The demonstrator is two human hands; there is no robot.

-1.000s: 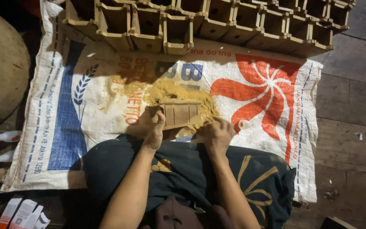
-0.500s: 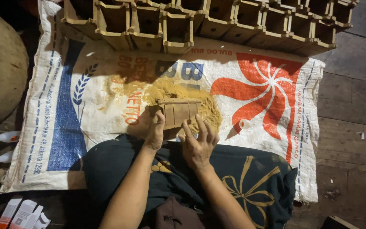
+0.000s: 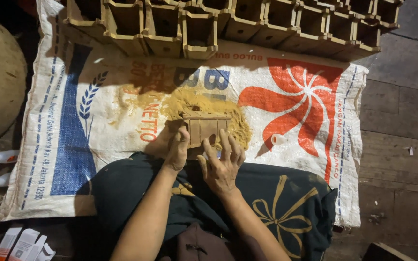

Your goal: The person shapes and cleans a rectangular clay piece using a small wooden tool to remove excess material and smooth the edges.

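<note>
— Where was the little wooden box at that point?

— It sat on a heap of yellow sawdust in the middle of a woven sack spread over the plank floor, just in front of the person's lap.

— And the hands?

— The left hand was closed on the box's left side, thumb and fingers pinching the wall. The right hand lay open, fingers spread and only lightly curled, fingertips at the box's lower edge; it held nothing.

— How would you say the box would handle?

— Light and stiff, I judged, being thin slats joined at the corners. The walls looked thin enough to crack under a hard squeeze, and the dusty surface might slip. Taking it by two opposite walls near the corners seemed the safest hold.

— Any packaging about?

— The sack itself was white, with a broad blue stripe and a wheat-ear drawing on its left, dark and orange lettering in the middle, and a big red pinwheel flower on its right. Small white and orange cartons lay at the bottom left corner. Along the sack's far edge stood a row of similar open boxes, packed side by side. A dark cloth with a gold bow-like pattern covered the lap.
</note>
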